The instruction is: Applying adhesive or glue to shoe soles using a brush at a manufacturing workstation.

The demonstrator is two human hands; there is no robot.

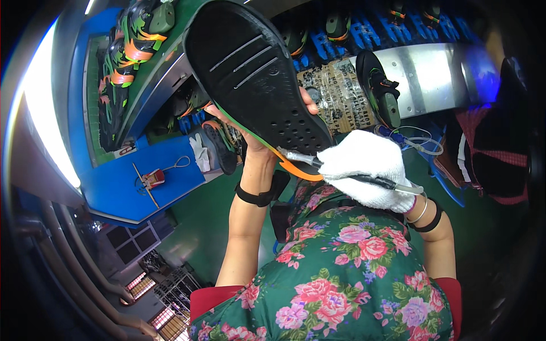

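Observation:
A black shoe sole (242, 65) with a green and orange edge is held up in front of me, its face with holes and pale ridges toward me. Bare, my left hand (256, 136) grips it from behind, fingers showing on both sides. My right hand (367, 170), in a white knitted glove, is closed around a brush (304, 158) with a tube running from its rear end. The bristles touch or nearly touch the orange edge near the sole's lower end; contact is hard to make out.
Black shoe uppers (133, 51) line the left rack. Another shoe (378, 88) lies by a taped cardboard piece (335, 94) and a metal cover (426, 77). A blue table (119, 193) holds a white glove (199, 152) and a small wrapped item (153, 179). Blue holders (364, 35) stand behind.

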